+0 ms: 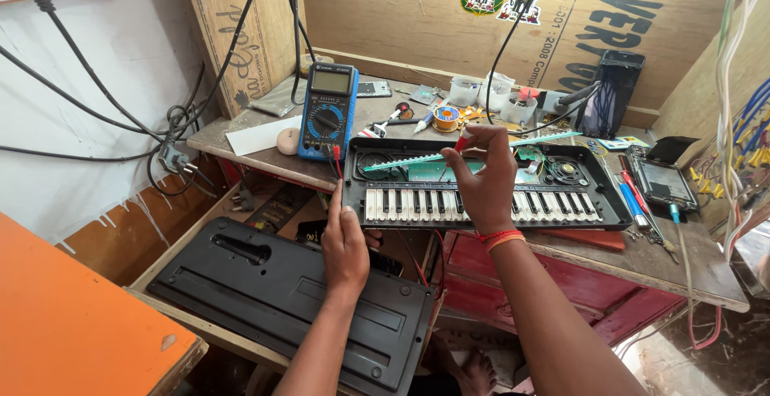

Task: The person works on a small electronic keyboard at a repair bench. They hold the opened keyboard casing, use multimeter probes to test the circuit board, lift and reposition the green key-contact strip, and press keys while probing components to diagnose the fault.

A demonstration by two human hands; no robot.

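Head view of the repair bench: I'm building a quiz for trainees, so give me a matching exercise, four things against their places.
Things:
1. multimeter
2. keyboard back cover
3. right hand
4. solder spool

Places:
A. over the opened keyboard, holding a red probe
B. behind the keyboard
C. lower shelf
D. left of the keyboard, propped up

Pairs: 1-D, 2-C, 3-A, 4-B

Both bare forearms reach up and forward from the bottom edge. The left hand is lower, back upward, fingers pinched together near its top. The right hand is higher, wrist banded orange, fingertips pinched closed at the top.
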